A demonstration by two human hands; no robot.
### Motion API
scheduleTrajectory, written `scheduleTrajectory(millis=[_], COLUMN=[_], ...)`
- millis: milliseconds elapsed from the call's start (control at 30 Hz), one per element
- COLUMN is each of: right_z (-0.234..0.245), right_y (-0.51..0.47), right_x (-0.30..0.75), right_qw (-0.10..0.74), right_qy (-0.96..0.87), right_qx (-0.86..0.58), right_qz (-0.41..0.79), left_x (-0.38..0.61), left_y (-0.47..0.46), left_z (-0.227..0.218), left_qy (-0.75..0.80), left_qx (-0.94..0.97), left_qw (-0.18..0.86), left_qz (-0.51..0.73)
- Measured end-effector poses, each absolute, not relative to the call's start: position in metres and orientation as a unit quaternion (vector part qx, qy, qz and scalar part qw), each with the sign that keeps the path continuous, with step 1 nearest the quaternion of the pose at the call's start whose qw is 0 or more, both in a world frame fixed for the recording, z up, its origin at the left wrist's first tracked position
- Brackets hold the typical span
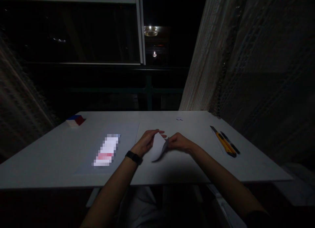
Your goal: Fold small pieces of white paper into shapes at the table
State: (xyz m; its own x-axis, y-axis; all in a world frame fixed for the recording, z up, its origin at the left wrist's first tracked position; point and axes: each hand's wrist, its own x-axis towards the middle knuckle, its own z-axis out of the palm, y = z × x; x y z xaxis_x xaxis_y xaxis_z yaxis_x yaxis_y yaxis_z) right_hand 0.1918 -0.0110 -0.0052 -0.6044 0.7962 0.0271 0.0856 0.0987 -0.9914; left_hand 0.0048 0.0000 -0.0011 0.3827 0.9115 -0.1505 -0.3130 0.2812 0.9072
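A piece of white paper [157, 147], bent into a curve, is held up just above the table between my two hands. My left hand [147, 141] grips its left side, with some fingertips showing behind the upper edge. On the right side, the fingers of my right hand [179, 141] are pinched on the paper's edge. A dark watch band circles my left wrist. The paper's lower edge hangs toward me and curls to the right.
On the white table [197, 169], a lit phone [107, 150] lies on a pale sheet [130, 136] at left. Beyond it sits a Rubik's cube [75, 120]. At right are a yellow utility knife [223, 142] and a dark pen [230, 142]. Small paper scraps [179, 119] lie near the back edge.
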Motion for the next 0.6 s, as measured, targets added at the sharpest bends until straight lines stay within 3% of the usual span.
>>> scheduleTrajectory(millis=[267, 600], right_z=[-0.016, -0.012], right_y=[0.000, 0.000], right_x=[0.192, 0.187], right_qw=[0.411, 0.502], right_qy=[-0.566, -0.523], right_qx=[-0.333, -0.377], right_qz=[0.633, 0.576], left_x=[0.005, 0.010], left_y=[0.003, 0.000], left_z=[-0.005, -0.003], left_qy=[0.400, 0.408], left_qx=[0.430, 0.451], left_qw=[0.614, 0.565], left_qz=[0.526, 0.558])
